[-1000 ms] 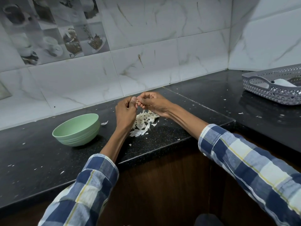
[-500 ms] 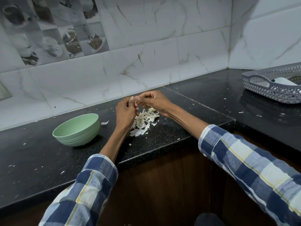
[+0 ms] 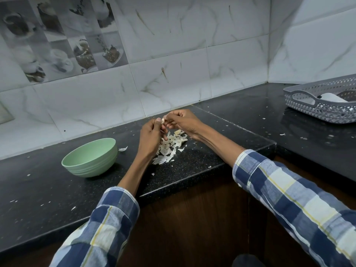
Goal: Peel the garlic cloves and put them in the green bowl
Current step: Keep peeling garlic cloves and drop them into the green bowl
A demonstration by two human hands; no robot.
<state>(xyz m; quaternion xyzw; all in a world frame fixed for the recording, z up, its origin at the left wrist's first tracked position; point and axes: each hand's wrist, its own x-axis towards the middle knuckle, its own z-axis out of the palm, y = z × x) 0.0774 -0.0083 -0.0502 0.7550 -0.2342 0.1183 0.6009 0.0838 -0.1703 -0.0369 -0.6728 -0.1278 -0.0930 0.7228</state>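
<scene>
A small pale garlic clove (image 3: 163,120) is pinched between the fingertips of both hands, above the black counter. My left hand (image 3: 151,134) holds it from the left with the thumb up against it. My right hand (image 3: 183,121) grips it from the right, fingers curled. Under the hands lies a heap of white garlic skins (image 3: 170,147). The green bowl (image 3: 90,158) stands on the counter to the left of my left hand; its inside is hidden from here.
A grey perforated basket (image 3: 323,105) with a white object inside sits at the far right on the counter. Small skin flakes are scattered over the black counter (image 3: 192,166). The tiled wall runs close behind. The counter's front edge lies under my forearms.
The two hands stay together over the skin heap; the fingers have shifted slightly on the clove. The bowl and basket have not moved.
</scene>
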